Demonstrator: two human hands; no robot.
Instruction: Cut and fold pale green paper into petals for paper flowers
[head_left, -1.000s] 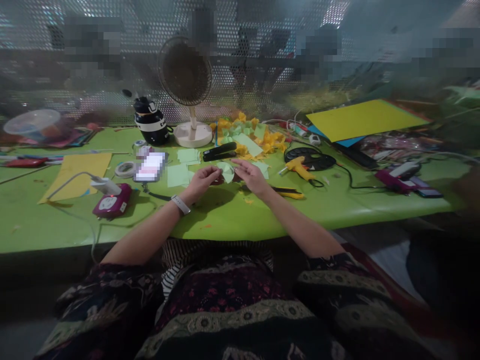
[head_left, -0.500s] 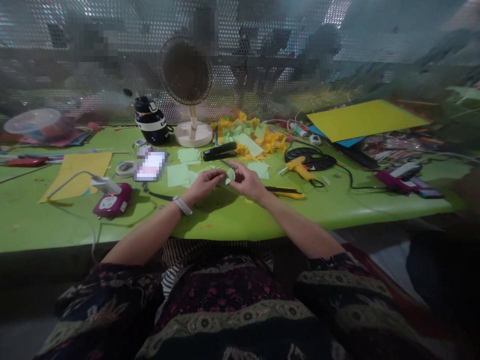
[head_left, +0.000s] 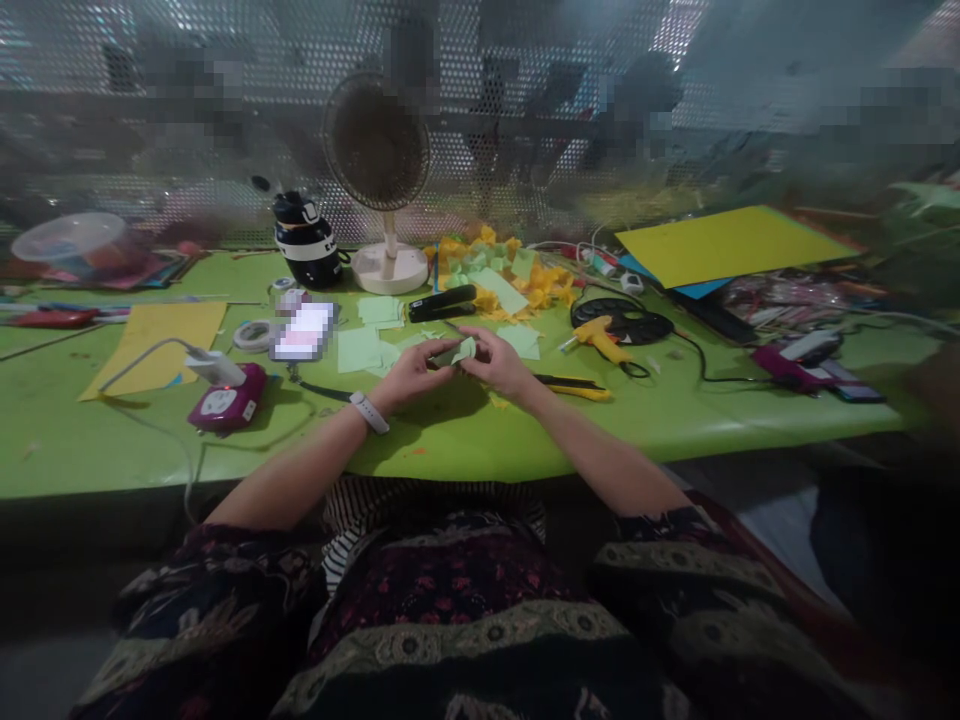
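One thin, curled green paper piece [head_left: 466,350] in the pinch of left grip [head_left: 414,373] and right grip [head_left: 498,363]

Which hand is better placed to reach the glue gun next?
Probably the right hand: it is nearer the glue gun than the left hand, though both seem to hold the green paper.

Left fingers [head_left: 430,348] now closer to right fingers [head_left: 486,345] — green paper [head_left: 466,351] between them slimmer.
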